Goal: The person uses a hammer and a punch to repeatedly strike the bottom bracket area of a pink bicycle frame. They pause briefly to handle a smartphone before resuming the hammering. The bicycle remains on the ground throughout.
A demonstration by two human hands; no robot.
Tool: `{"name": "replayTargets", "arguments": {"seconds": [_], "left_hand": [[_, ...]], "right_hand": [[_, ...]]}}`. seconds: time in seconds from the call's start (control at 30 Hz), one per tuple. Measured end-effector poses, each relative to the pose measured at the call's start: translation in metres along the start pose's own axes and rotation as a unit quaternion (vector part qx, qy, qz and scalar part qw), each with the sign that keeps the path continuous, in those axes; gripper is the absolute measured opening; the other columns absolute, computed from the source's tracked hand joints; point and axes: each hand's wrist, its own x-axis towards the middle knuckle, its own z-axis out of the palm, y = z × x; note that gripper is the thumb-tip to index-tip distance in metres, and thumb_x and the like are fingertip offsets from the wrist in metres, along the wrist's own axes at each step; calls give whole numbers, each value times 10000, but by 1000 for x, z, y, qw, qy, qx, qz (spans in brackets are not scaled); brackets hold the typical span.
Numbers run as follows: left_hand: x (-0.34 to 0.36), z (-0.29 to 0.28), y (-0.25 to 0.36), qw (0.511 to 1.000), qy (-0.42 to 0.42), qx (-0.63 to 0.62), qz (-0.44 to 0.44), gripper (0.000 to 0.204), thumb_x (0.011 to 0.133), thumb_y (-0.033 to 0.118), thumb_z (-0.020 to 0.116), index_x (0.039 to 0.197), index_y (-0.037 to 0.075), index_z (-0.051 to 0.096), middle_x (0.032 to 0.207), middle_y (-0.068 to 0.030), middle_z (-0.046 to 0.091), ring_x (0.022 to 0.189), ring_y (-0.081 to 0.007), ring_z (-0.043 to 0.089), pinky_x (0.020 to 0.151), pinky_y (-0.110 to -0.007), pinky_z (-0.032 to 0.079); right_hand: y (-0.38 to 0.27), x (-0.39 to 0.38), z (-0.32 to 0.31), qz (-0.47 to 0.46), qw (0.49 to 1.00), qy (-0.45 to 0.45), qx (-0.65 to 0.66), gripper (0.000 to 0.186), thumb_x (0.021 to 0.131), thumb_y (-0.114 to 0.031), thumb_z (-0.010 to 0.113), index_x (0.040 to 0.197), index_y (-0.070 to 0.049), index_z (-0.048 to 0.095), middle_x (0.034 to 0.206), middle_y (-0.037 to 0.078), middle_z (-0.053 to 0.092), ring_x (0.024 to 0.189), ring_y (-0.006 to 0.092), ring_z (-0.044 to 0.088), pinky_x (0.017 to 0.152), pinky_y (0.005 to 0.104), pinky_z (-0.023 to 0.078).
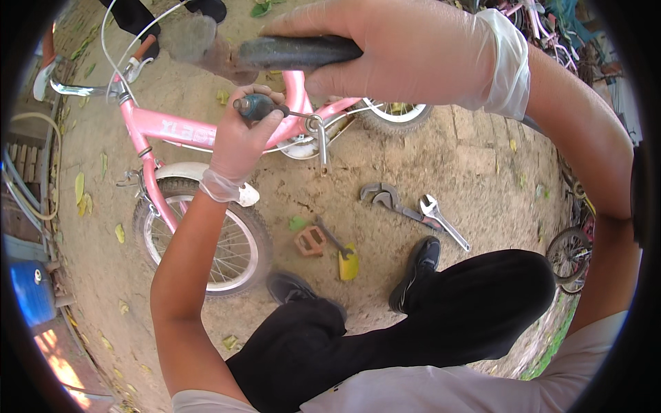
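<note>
Nearest to the camera is the right hand (406,58), in a thin translucent glove; its fingers are closed around the dark handle of a hammer (299,53), whose greyish head, blurred, points to the left; a little lower is the left hand (242,134), gloved also, curled around the dark teal handle of a screwdriver (256,107); the shaft of this tool reaches to the crank hub (313,124) of a pink bicycle (175,129), but whether the tip touches it, I cannot tell; the bicycle is in front of the person, with its crank arm (323,148) pointing down; farther, on the earthen ground (330,196), lie a dark wrench (391,200), a silver adjustable wrench (447,225) just beside it, and an orange-brown pedal (310,241); at the upper left stands another person, in dark trousers (131,17).
</note>
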Motion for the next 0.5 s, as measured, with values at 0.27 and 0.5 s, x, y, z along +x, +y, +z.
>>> {"name": "replayTargets", "arguments": {"seconds": [0.27, 0.5], "left_hand": [[-2, 4, 6, 999, -48, 16, 8, 279, 875, 14, 656, 1126, 18, 535, 1102, -86, 635, 1044, -165, 613, 953, -317, 479], [-4, 8, 6, 998, -58, 16, 28, 246, 882, 32, 656, 1100, 36, 543, 1076, -60, 626, 1020, -147, 592, 930, -301, 476]], "right_hand": [[10, 1, 13, 37, 993, 53, -95, 323, 941, -212, 543, 1193, -12, 560, 785, 195, 650, 713, 344, 659, 670, 438, 518], [2, -1, 0, -4, 999, 8, -46, 356, 939, -210, 548, 1225, 2, 534, 791, 212, 645, 712, 372, 655, 661, 455, 518]]}}
